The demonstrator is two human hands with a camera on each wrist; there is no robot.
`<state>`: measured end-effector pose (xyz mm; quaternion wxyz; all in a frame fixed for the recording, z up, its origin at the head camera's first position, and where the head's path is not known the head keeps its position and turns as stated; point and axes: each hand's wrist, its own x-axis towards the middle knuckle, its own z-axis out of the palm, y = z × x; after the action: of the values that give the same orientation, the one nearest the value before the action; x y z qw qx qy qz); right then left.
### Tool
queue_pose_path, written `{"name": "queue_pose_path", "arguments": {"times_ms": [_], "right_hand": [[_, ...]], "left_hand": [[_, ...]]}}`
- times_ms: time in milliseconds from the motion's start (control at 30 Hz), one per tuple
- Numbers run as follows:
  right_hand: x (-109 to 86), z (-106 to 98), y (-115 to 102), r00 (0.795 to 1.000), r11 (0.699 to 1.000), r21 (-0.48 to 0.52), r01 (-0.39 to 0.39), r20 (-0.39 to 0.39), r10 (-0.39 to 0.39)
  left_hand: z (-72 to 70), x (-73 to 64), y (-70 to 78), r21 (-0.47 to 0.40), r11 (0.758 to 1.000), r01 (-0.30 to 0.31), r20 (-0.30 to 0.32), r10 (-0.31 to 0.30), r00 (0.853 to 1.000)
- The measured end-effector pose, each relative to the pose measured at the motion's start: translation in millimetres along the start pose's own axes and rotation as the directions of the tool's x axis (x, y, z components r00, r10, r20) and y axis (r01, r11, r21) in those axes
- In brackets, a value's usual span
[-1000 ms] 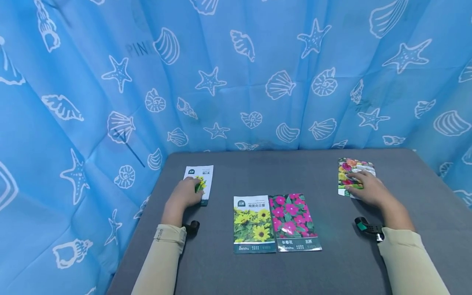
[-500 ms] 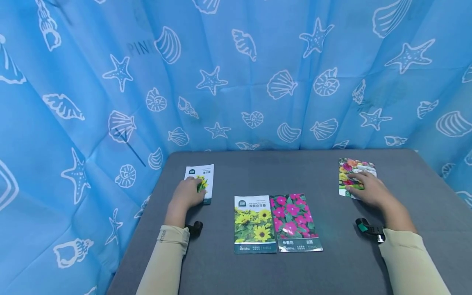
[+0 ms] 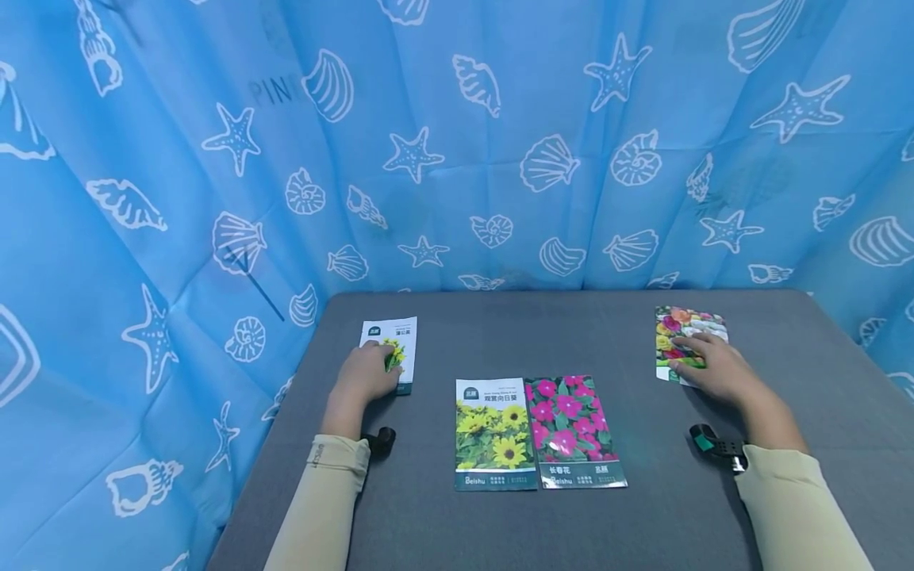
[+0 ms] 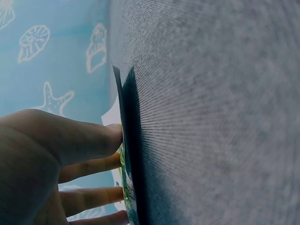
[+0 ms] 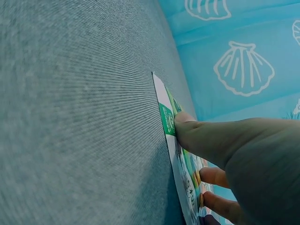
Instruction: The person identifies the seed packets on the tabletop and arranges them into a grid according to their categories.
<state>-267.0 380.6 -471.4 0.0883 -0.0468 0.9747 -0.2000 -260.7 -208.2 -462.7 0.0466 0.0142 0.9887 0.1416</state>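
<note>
At the table's left, my left hand (image 3: 367,371) rests its fingertips and thumb on a white seed packet with yellow flowers (image 3: 407,329). In the left wrist view, the packet's dark edge (image 4: 123,105) stands slightly up from the cloth above its shadow. My right hand (image 3: 714,366) touches a seed packet with many-coloured flowers (image 3: 674,319) at the far right, its thumb (image 5: 185,129) on the green-labelled end. Side by side between the hands lie a sunflower seed packet (image 3: 493,432) and a pink-flower seed packet (image 3: 574,428), near the middle.
A grey cloth-covered table (image 3: 543,333) carries the packets. Behind it and along its left side hangs a blue curtain (image 3: 457,174) with white shells and starfish. A black wrist strap (image 3: 717,446) shows at my right wrist.
My left hand and forearm have shifted a little to the right, and the packet under that hand has turned slightly straighter. The two middle packets stay in place, while the view shifts slightly.
</note>
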Motion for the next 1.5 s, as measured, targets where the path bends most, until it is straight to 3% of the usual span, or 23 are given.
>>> {"name": "queue_pose_path", "arguments": {"times_ms": [1500], "right_hand": [[10.4,15,-26,1.0,1.0,0.008,0.017,-0.004,-0.017]], "left_hand": [[11.3,3.5,23.1,0.02,0.999,-0.047,-0.02,0.048,0.999]]}}
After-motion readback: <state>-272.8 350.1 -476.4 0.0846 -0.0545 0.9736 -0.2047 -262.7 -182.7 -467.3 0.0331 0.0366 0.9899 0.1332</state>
